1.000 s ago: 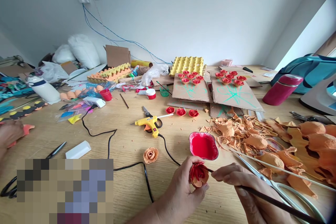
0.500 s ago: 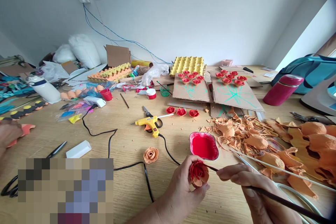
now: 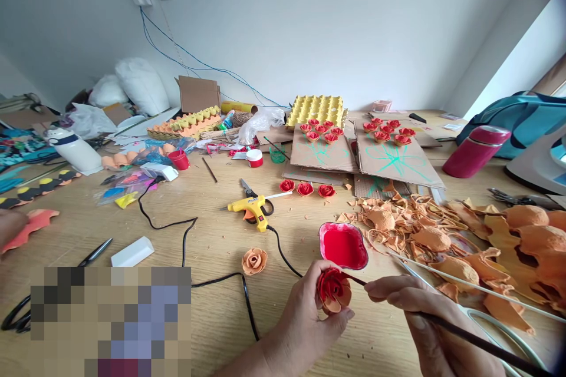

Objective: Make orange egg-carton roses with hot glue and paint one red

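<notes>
Near the front of the table, my left hand (image 3: 305, 321) pinches a carton rose (image 3: 335, 291) whose petals are partly red and partly bare orange. A thin dark paintbrush (image 3: 469, 336) is gripped in my right hand (image 3: 424, 312), its tip touching the rose's upper edge. Just beyond the rose stands a tub of red paint (image 3: 343, 245). An unpainted orange rose (image 3: 254, 261) lies to the left of my hands. Three red roses (image 3: 305, 188) sit in a row farther back.
A yellow glue gun (image 3: 253, 210) rests on scissors, its black cord running toward me. Orange carton scraps (image 3: 424, 230) cover the right side. More red roses stand on cardboard sheets (image 3: 398, 159). Another person's hand (image 3: 11, 227) is at the far left by an orange carton piece.
My hands have barely moved; the rose is turned slightly, with the brush still at its edge. At the far left, the other person's hand has drawn back from the orange carton piece.
</notes>
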Motion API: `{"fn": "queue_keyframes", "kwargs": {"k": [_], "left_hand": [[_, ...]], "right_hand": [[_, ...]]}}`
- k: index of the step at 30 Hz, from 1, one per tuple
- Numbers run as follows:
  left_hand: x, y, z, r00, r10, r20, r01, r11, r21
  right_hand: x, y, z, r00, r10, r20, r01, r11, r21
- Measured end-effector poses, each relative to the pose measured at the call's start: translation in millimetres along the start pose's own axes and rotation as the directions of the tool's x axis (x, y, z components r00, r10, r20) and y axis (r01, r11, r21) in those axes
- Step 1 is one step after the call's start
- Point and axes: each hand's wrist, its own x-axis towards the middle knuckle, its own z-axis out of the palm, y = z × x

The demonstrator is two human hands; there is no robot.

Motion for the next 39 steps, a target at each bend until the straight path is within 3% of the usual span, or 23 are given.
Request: {"fn": "queue_keyframes", "kwargs": {"k": [15, 20, 29, 39], "left_hand": [[0.1, 0.1, -0.7, 1.000, 0.000, -0.016, -0.001, 0.997, -0.080], [2.2, -0.8, -0.3, 1.000, -0.026, -0.005, 0.025, 0.992, -0.127], [0.7, -0.8, -1.6, 1.000, 0.022, 0.007, -0.021, 0.995, -0.101], [1.7, -4.2, -0.5, 1.000, -0.017, -0.006, 0.017, 0.993, -0.116]], "right_hand": [[17.7, -14.2, -0.4, 0.992, 0.054, -0.117, -0.048, 0.998, 0.051], [12.0, -11.6, -0.9, 0.997, 0.042, -0.069, -0.034, 0.994, 0.104], [13.6, -11.3, -0.7, 0.992, 0.020, 0.123, -0.021, 1.000, 0.009], [12.2, -11.3, -0.4, 0.998, 0.026, -0.056, -0.026, 1.000, 0.009]]}}
